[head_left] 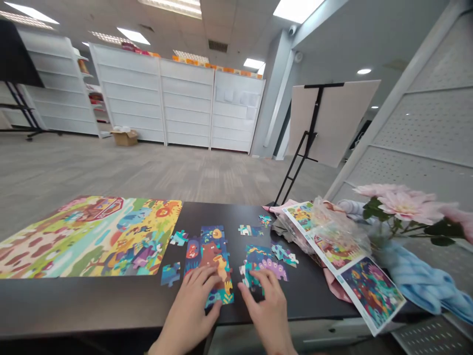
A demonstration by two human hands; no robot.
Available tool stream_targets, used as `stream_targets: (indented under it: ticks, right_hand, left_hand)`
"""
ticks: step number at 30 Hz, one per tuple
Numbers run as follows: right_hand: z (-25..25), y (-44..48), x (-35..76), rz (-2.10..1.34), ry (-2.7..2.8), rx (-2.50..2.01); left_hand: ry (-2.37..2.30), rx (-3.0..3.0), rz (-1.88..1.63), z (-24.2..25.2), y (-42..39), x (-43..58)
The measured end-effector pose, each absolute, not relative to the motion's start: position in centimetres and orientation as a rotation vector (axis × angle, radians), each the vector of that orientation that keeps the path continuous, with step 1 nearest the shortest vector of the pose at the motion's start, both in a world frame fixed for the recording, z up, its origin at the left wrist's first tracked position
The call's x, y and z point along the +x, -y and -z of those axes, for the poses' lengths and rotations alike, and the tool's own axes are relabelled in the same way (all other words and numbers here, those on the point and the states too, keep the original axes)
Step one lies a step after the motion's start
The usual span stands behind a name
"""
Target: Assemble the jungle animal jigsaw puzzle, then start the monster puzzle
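Observation:
My left hand point(197, 301) lies with spread fingers over the lower left of a joined puzzle section point(212, 249), which shows a brown bear on dark blue. To its right, my right hand point(264, 296) has its thumb and fingers apart, touching the lower part of a second section point(258, 254) with teal and white pieces. A purple piece point(275, 268) adjoins that section. Loose pieces lie around: a teal one point(179, 237) and a blue one point(170, 274) at the left, a small group point(284, 255) at the right, others point(250, 230) behind.
A large colourful puzzle point(111, 236) covers the left of the dark table point(111, 301). Right of the hands are a printed picture sheet point(371, 291), crumpled plastic point(338, 229), pink flowers point(404, 202) and blue checked cloth point(424, 278). An easel point(312, 133) stands beyond the table.

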State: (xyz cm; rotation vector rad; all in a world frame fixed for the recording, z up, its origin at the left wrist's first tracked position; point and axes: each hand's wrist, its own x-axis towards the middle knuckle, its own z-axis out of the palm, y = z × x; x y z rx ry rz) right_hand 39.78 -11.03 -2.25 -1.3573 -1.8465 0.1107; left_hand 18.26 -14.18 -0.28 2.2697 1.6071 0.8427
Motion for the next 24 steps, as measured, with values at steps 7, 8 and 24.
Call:
stream_targets:
  ticks: [7, 8, 24]
  right_hand:
    - [2.4, 9.2, 38.2, -0.006, 2.081, -1.468]
    - [2.5, 9.3, 38.3, -0.002, 2.093, -1.457]
    - [2.6, 9.1, 38.4, -0.130, 2.090, -1.507]
  left_hand:
    - [-1.584, 2.269, -0.818, 0.6, 14.1, 18.0]
    - [-1.583, 2.271, -0.811, 0.7, 14.0, 18.0]
    - [-1.596, 2.314, -0.846, 1.1, 13.6, 18.0]
